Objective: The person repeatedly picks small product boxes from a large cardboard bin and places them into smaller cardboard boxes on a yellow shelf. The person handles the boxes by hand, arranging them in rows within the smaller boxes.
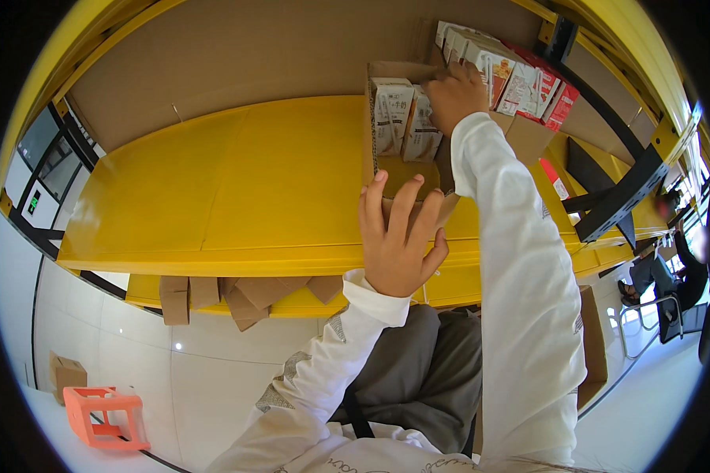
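An open cardboard box point(368, 130) sits on the yellow shelf in front of me. White drink cartons point(392, 118) stand upright along its far side, with bare yellow showing in its near part. My left hand point(398, 244) lies over the box's near edge, fingers spread, holding nothing. At the box's far right corner is my right hand point(456, 98), its fingers curled. Their tips are hidden, so what they grip cannot be made out. Just beyond that hand, a row of white and red cartons point(521, 87) stands close by, some with straws on their sides.
The yellow shelf point(284, 173) stretches left, backed by brown board. A black brace point(623, 197) crosses its right end. Folded cardboard pieces point(248, 296) stick out below. An orange stool point(106, 414) and a small box point(69, 374) stand on the floor. A seated person point(670, 276) is far right.
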{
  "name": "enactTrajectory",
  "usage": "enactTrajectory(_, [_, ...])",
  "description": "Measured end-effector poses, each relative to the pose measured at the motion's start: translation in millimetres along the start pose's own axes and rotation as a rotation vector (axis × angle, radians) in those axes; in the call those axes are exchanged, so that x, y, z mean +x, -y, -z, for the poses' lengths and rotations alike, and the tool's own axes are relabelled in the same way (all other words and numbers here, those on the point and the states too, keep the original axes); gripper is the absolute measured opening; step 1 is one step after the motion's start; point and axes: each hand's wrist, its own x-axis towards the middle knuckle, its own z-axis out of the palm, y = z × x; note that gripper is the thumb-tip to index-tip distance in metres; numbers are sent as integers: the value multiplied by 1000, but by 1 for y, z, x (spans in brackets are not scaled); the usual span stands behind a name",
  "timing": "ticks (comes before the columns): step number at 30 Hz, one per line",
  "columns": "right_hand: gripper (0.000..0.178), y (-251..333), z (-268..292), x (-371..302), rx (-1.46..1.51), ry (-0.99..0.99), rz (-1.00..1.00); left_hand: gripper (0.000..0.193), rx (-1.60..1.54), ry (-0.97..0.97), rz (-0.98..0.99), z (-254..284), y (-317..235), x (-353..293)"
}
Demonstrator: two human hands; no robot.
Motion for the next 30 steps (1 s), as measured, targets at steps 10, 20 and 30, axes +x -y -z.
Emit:
enactTrajectory(10, [32,2,2,13,-42,55,5,43,-11,35,-7,2,1,1])
enactTrajectory(20, [37,-2,-19,23,58,-49,-9,44,-6,36,-4,0,1,1])
enactTrajectory(30, [36,-52,14,-68,707,-234,237,47,110,48,-42,-14,5,1])
